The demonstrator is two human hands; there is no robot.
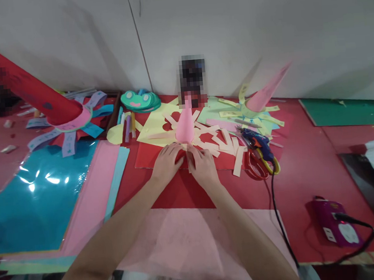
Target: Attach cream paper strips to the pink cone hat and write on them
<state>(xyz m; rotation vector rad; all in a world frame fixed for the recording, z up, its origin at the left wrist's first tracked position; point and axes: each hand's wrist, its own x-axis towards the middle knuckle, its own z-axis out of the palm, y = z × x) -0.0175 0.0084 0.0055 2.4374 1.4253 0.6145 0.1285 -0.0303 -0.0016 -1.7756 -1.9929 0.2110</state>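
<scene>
At the far left edge, I see the red tube (pixel 23 77) cut off. The left hand (pixel 167 161) curls narrowly; I cannot tell its grip. The pink cone (pixel 185 127) stands just beyond both hands. The right hand (pixel 204 163) is likewise curled, its hold hidden. Red tabletop (pixel 294 170) spans between glue gun (pixel 257 142) and purple box (pixel 332 221).

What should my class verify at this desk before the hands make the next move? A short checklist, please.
1. Left hand and right hand at the base of the central pink cone: ok.
2. That cone upright: ok.
3. Paper strips within reach: ok, beside the right hand.
4. Paper strips neatly stacked: not ok, they lie scattered.
5. Purple box powered: ok, a red light glows.
6. Glue gun hot: cannot tell.
</scene>
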